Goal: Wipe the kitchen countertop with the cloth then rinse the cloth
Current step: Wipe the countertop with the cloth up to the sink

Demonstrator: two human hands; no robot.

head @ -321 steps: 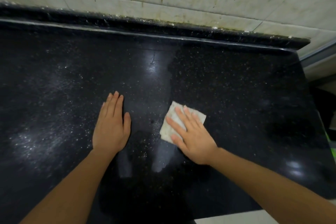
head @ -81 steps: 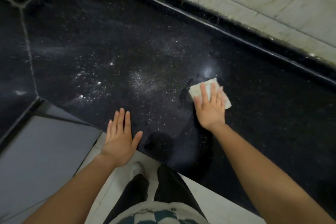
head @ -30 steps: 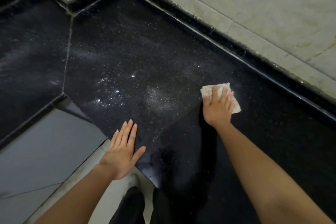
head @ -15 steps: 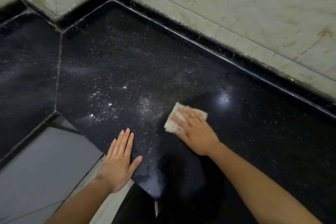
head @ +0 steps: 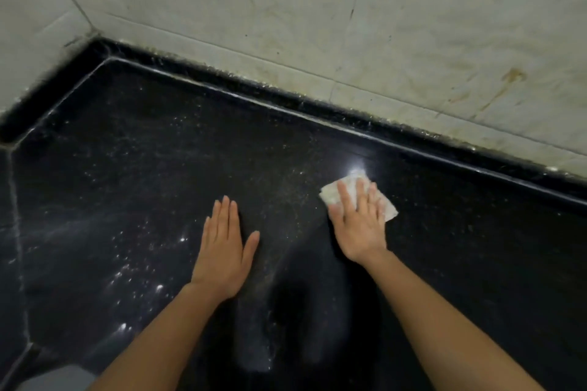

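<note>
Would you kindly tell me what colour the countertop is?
Black with fine pale speckles, glossy; the countertop shows in the head view.

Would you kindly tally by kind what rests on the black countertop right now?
Bare hands pressed flat: 2, the left hand and the right hand
Pale folded cloth: 1, under the right hand
Total: 3, on the speckled black stone countertop

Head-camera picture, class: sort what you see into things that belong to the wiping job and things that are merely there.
Belongs to the job:
cloth, flat under the right hand
black countertop, speckled with white specks
left hand, resting flat on the counter

Merely there:
tiled wall
brown stain on the wall
</note>
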